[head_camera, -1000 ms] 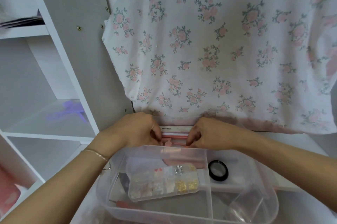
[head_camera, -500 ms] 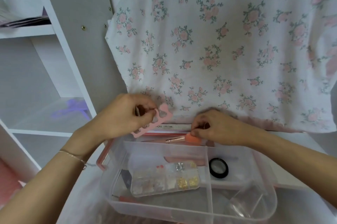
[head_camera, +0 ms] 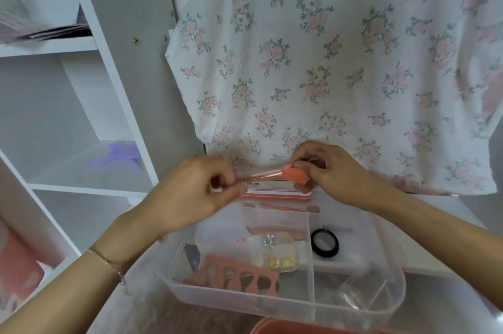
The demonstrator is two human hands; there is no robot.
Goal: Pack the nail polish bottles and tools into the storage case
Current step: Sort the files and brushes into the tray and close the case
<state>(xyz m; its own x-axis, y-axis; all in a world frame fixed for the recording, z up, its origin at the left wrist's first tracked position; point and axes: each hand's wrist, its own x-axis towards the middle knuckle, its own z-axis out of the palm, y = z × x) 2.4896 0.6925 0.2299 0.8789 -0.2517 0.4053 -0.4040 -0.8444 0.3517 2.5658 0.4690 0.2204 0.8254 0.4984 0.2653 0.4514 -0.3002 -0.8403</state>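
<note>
Both hands, left hand (head_camera: pixel 196 192) and right hand (head_camera: pixel 330 170), pinching sponge-tipped tool (head_camera: pixel 275 175).

The cloth (head_camera: pixel 340 61) was white with little pink flowers and green leaves. The toe separator (head_camera: pixel 236 273) was pink. The sponge (head_camera: pixel 292 173) was orange-pink. The storage case (head_camera: pixel 285 303) was see-through. The little jar (head_camera: pixel 324 242) had a black rim. The shelf (head_camera: pixel 49 46) was white, with a purple thing (head_camera: pixel 119 158) on it.

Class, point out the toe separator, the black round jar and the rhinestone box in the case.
toe separator (head_camera: pixel 236 274): head view, its middle prongs.
black round jar (head_camera: pixel 325 242): head view, its lid.
rhinestone box (head_camera: pixel 275 250): head view, its gold compartments.
</note>
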